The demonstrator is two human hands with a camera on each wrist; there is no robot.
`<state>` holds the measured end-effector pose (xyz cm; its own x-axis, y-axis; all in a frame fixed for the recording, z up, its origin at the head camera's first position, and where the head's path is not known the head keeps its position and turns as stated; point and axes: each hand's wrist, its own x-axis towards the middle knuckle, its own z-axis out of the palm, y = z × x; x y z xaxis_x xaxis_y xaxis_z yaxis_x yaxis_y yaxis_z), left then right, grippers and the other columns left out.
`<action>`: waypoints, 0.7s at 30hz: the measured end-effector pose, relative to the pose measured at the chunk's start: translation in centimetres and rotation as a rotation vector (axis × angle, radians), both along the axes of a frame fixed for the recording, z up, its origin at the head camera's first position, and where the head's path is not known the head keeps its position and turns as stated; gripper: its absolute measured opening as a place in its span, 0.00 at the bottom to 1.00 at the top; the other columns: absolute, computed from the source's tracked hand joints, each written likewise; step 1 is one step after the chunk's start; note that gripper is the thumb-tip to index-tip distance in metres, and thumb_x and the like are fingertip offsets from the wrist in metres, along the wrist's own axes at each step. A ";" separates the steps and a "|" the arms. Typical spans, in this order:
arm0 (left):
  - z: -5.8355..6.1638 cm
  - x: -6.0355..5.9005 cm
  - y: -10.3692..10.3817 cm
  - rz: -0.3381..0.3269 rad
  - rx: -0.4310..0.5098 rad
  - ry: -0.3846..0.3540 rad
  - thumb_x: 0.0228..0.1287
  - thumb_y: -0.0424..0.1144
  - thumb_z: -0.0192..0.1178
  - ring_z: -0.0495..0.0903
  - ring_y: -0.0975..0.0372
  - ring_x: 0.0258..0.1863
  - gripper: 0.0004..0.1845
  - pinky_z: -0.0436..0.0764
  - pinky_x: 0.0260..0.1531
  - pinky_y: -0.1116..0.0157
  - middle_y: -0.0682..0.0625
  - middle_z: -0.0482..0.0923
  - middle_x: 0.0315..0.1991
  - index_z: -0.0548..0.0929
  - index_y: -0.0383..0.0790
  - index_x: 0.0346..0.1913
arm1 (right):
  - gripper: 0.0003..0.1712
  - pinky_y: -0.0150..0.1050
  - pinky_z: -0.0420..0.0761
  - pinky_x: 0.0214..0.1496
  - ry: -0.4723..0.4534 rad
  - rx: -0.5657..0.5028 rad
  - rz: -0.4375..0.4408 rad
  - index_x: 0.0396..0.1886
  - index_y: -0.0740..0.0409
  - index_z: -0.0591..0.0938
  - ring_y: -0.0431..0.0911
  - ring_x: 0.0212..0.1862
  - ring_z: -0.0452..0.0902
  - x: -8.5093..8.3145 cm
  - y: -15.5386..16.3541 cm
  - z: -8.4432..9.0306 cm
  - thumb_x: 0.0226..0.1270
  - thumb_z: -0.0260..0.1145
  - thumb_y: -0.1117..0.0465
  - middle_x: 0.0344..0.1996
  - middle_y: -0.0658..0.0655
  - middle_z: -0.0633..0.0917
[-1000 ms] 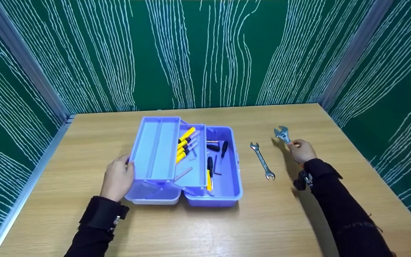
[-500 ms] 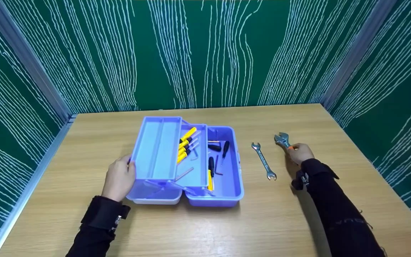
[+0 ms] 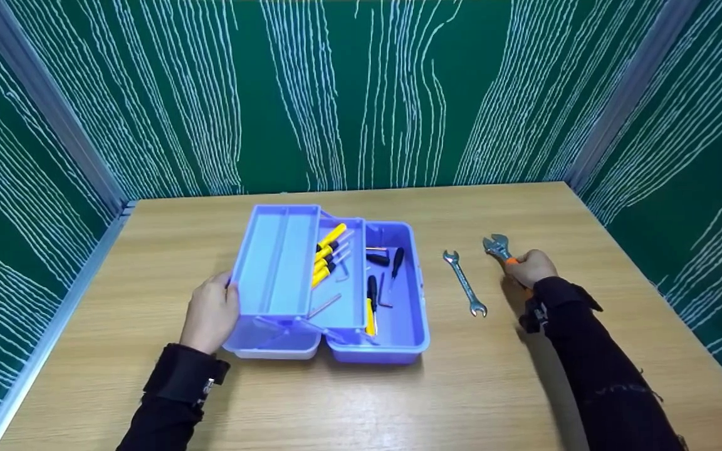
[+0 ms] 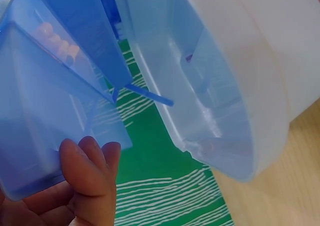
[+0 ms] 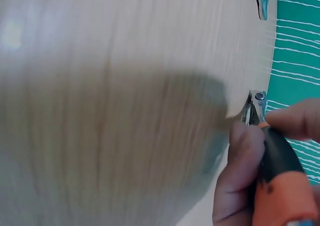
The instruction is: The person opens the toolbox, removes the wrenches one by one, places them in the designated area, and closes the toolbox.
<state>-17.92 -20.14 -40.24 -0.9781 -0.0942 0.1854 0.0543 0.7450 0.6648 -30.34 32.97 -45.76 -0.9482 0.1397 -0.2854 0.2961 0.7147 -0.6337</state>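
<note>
A purple toolbox [image 3: 423, 294] stands opened out, its tiered trays spread to the left. My left hand [image 3: 210, 313] grips the left edge of the upper tray [image 3: 273, 263]; in the left wrist view its fingers [image 4: 85, 171] curl on the translucent blue plastic. Out to the right, my right hand [image 3: 531, 268] holds an adjustable wrench [image 3: 497, 245] low by the table. Thumb and fingers wrap the wrench's orange and black handle [image 5: 285, 196] in the right wrist view. Between toolbox and hand lies a double open-ended wrench [image 3: 464, 283] on the wood.
Several yellow-handled screwdrivers [image 3: 331, 235] lie in the middle tray. Black-handled screwdrivers [image 3: 397, 260] and a hex key [image 3: 382, 291] are in the toolbox's bottom. The wooden table [image 3: 361, 407] is enclosed by green walls [image 3: 398, 94] with white wavy lines.
My right hand has lowered the adjustable wrench toward the table, its head now nearer the surface. The left hand keeps its grip on the tray.
</note>
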 end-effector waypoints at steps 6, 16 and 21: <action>0.1 0.1 0.0 0.001 -0.009 0.012 0.74 0.30 0.44 0.79 0.39 0.53 0.21 0.77 0.55 0.45 0.27 0.77 0.54 0.72 0.21 0.62 | 0.18 0.32 0.75 0.26 0.005 0.066 -0.047 0.43 0.72 0.81 0.42 0.26 0.73 0.1 0.2 0.0 0.63 0.62 0.60 0.24 0.52 0.78; -0.2 0.1 0.0 -0.005 -0.008 0.024 0.73 0.30 0.44 0.77 0.38 0.55 0.20 0.76 0.56 0.44 0.26 0.77 0.55 0.72 0.20 0.62 | 0.18 0.33 0.78 0.24 -0.024 0.044 -0.051 0.43 0.74 0.81 0.41 0.24 0.75 0.6 0.1 -0.3 0.64 0.63 0.60 0.26 0.54 0.80; -0.1 0.1 0.1 0.002 -0.007 0.015 0.73 0.30 0.44 0.77 0.38 0.56 0.21 0.76 0.58 0.44 0.26 0.76 0.56 0.71 0.21 0.63 | 0.17 0.33 0.77 0.25 -0.027 0.056 -0.023 0.42 0.74 0.81 0.42 0.24 0.76 0.9 -0.1 -0.1 0.65 0.63 0.61 0.25 0.55 0.82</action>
<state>-17.85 -20.05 -40.32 -0.9752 -0.0945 0.2002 0.0626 0.7496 0.6590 -29.46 32.91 -45.85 -0.9367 0.1778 -0.3016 0.3291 0.7413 -0.5849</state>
